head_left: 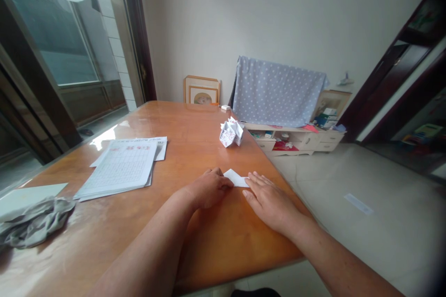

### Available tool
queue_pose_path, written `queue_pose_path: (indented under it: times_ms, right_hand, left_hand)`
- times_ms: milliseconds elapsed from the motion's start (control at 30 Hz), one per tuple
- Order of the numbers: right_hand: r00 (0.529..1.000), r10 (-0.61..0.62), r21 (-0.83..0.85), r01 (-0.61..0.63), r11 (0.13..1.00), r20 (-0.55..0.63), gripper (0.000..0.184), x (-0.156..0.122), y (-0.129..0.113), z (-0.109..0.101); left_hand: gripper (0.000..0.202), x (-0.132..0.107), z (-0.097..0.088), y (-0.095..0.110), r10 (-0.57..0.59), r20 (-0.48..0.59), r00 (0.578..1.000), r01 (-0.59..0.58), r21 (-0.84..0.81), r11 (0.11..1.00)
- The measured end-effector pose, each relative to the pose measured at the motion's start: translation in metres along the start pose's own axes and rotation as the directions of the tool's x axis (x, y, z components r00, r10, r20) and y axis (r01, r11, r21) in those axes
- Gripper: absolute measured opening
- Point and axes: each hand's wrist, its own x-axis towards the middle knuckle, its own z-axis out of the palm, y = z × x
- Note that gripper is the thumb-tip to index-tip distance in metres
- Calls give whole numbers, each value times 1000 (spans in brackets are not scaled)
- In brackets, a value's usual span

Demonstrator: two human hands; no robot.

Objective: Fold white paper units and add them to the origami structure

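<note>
A small piece of folded white paper (pixel 235 178) lies on the wooden table between my two hands. My left hand (pixel 211 188) grips its left end, fingers curled and thumb pressed near the lower edge. Flat over the right end rests my right hand (pixel 267 197), its fingers stretched out and the thumb apart. The paper comes to a point at the top; its ends are partly covered by my fingers. Beyond it stands a folded paper model (pixel 231 132) with many pointed flaps and printed marks.
A stack of printed sheets (pixel 120 164) lies to the left, with a grey cloth (pixel 36 222) and a pale green sheet (pixel 33 195) nearer the left edge. A small white box (pixel 226 107) sits at the far end. The table's right edge (pixel 278 164) runs close beside my right hand.
</note>
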Motion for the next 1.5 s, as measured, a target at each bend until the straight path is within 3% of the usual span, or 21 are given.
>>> queue_pose_path:
  times_ms: [100,267,433,700,900,1167,1500]
  right_hand:
    - [995,-87,119,81,990,42,43,8,-20,-3]
    - [983,79,78,-93,993,169,35,10,-33,-7]
    - [988,-26,55,17,998,154,24,10,-35,-8]
    - [988,26,-64,-16,998,153,35,18,-46,-1]
    - [988,44,-169,-19,985,150,35,23,-56,-2]
    - [983,30,-237,15,971,183,34,33,-68,-7]
    - [965,-2,-208,58,976,260,31,44,-72,-14]
  left_hand:
    - [32,1,0,-2,32,5,999,-32,-11,999]
    - [32,3,-1,-6,27,22,999,-27,-4,1000]
    - [31,4,-4,-14,-62,-5,998,63,20,998]
    - [40,2,-11,-26,-171,-8,985,170,-65,983]
    - [47,3,-8,-43,-256,39,966,258,-234,937]
    - [46,4,-5,-56,-275,46,960,273,-349,897]
    - [38,3,-5,-57,-286,52,957,281,-423,861]
